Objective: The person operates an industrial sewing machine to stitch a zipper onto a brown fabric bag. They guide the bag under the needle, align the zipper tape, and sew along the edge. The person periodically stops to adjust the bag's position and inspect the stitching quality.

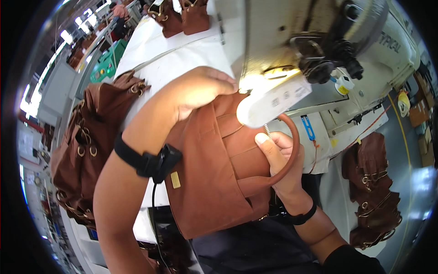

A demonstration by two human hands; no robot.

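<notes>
A brown leather handbag (207, 182) lies tilted across my lap and the machine's edge, with a small gold plate on its side. My left hand (205, 89) reaches over its far end, fingers closed on the leather close to the sewing machine's (383, 55) lit work area; the fingertips are partly lost in glare. Inside the loop of the bag's round handle (294, 141), my right hand (285, 157) is closed on the bag's panel, thumb on top. A white lamp head (276, 100) hangs above the bag between both hands and hides the stitching spot.
More brown bags (93, 150) are heaped on the left, and others (372, 192) lie at the right. Two brown bags (185, 18) stand at the table's far end. A blue tool (308, 128) rests on the machine bed. Beyond, a person (119, 16) is by a bench.
</notes>
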